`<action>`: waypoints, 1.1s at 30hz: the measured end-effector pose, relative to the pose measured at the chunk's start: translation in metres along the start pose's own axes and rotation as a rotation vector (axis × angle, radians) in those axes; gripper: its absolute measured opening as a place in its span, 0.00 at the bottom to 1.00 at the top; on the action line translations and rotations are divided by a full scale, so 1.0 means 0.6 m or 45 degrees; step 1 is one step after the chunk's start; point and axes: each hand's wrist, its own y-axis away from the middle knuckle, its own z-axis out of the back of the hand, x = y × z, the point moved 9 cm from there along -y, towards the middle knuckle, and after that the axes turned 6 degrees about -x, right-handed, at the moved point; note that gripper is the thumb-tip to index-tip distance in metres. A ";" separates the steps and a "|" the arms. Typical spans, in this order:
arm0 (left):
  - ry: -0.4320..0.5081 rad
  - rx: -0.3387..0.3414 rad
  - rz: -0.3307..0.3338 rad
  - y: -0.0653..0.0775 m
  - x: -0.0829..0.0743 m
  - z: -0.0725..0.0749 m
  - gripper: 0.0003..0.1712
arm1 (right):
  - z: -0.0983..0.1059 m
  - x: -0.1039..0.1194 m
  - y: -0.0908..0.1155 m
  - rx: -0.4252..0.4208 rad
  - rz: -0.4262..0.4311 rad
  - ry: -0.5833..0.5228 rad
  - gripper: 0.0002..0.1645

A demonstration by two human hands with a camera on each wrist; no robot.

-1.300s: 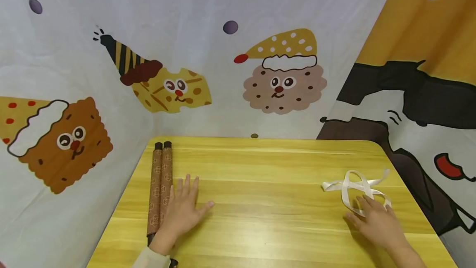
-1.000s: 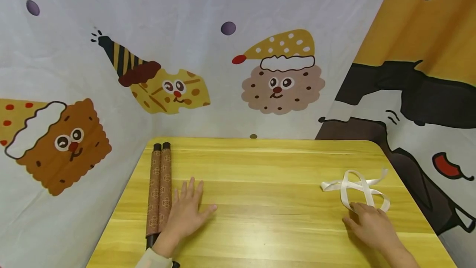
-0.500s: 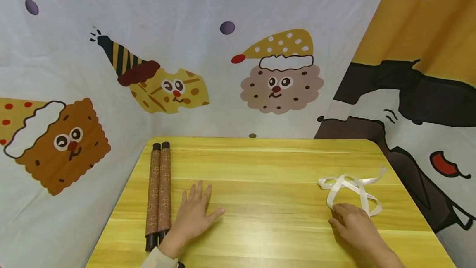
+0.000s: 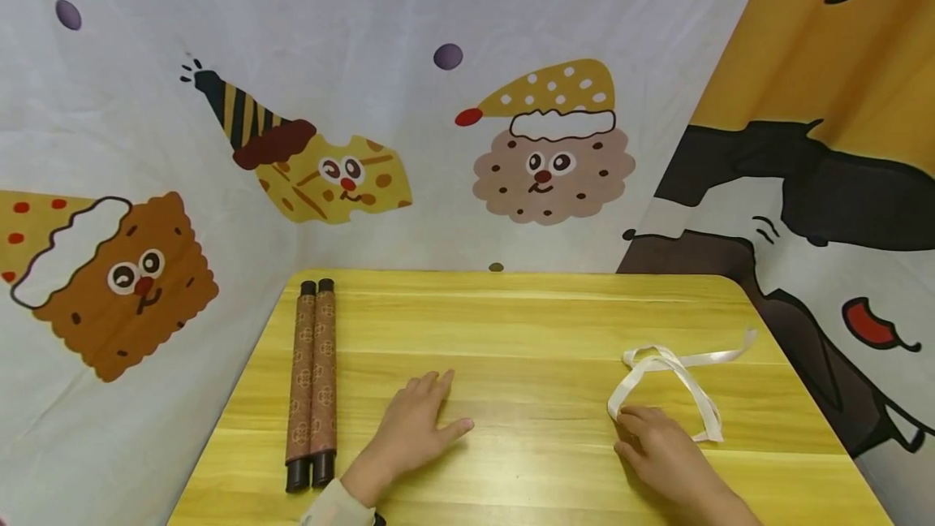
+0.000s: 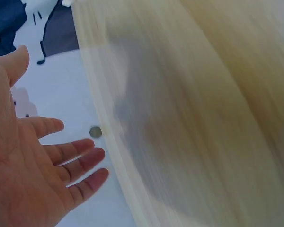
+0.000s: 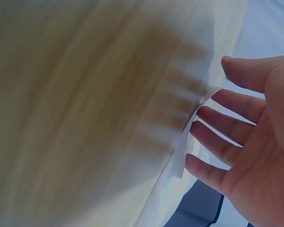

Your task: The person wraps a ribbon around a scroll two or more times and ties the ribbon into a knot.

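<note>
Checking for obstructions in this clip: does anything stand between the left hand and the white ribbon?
Nothing visible does. In the head view, only wooden tabletop shows between the left hand and the white ribbon. The right hand is at the ribbon's near side; the brown rolls lie left of the left hand, off that path.

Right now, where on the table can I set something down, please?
The table is bare in its far middle, between the brown rolls and the white ribbon, and between the left hand and right hand. Crowded: the rolls' side, the ribbon's side.
</note>
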 end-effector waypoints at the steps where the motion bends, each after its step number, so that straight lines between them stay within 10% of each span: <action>1: 0.014 0.007 -0.029 -0.002 -0.010 -0.003 0.51 | -0.002 0.006 -0.001 0.001 0.011 -0.004 0.25; 20: -0.129 0.017 -0.662 -0.017 -0.197 -0.077 0.22 | -0.035 0.092 -0.016 0.010 0.197 -0.077 0.24; 33: -0.253 0.116 -0.715 -0.042 -0.232 -0.106 0.30 | -0.049 0.140 -0.014 0.040 0.349 -0.133 0.13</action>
